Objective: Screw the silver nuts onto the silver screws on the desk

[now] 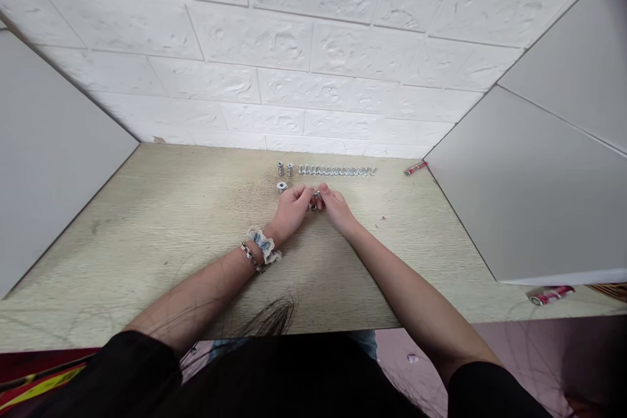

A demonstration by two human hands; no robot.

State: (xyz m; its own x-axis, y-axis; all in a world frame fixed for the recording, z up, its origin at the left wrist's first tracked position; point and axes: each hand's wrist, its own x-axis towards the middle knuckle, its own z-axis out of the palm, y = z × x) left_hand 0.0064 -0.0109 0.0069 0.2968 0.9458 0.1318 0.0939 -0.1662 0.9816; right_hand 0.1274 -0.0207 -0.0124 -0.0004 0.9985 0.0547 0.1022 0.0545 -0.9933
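Both my hands meet over the wooden desk, fingers pinched around a small metal fastener [317,194]. My left hand [292,206] grips it from the left, and my right hand [336,206] from the right. Just below the fingertips is another small metal piece [313,208], partly hidden by them. A round-topped metal piece [281,187] stands beside my left hand. Behind the hands, two upright metal pieces [281,168] are at the left end of a long row of small silver screws [337,171].
The desk [186,209] meets a white brick-patterned wall [294,91] and grey side panels. A red battery-like cylinder [415,168] lies at the back right, another [552,295] near the front right edge. Tiny red scraps [383,217] lie right of my hands.
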